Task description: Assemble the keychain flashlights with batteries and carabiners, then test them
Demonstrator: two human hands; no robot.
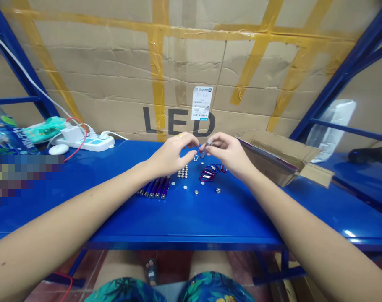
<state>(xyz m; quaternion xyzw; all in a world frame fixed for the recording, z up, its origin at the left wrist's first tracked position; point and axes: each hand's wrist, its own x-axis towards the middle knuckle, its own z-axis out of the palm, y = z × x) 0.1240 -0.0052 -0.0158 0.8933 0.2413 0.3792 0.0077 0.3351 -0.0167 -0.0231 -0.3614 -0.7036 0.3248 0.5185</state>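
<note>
Head view: right hand (228,153), pinch grip on blurred grey piece (204,153), shape unclear; left hand (173,153), grip spread

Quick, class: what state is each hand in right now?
Left hand: open, loosely curved, nothing visible in it.
Right hand: closed on a small greyish piece, too blurred to identify.

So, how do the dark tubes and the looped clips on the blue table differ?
The dark tubes are long and straight, while the looped clips are curved and open in the middle. The tubes lie side by side, roughly parallel; the clips form a curved row. The tubes look blue to purple, whereas the clips include red ones. Both groups lie on the blue table.
</note>
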